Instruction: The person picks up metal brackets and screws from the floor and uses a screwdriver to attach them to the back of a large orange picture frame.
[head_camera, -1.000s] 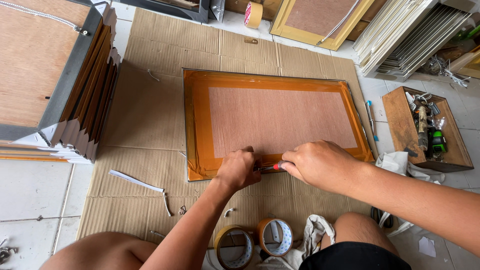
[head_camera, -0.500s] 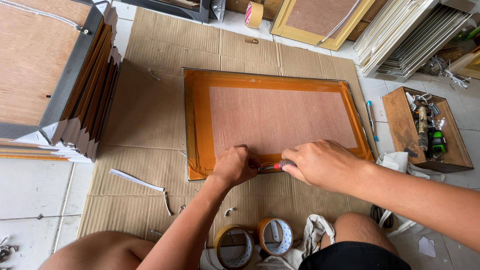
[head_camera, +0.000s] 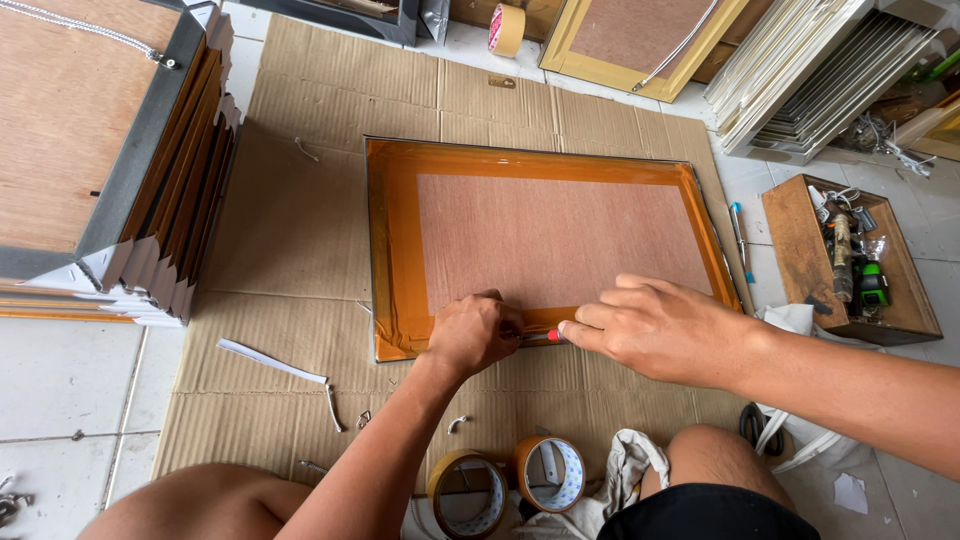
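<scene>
My left hand was closed on a small red-tipped tool at the near edge of the taped frame lying flat on cardboard. My right hand pressed open-fingered alongside. The frame seemed stiff and light, its tape slick; best gripped by its edges.

Orange tape border frames the pinkish-brown board.

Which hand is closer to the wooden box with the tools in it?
Right. The right hand lies on the frame's near edge, toward the wooden box. The left hand sits farther away, near the frame's near-left corner.
</scene>
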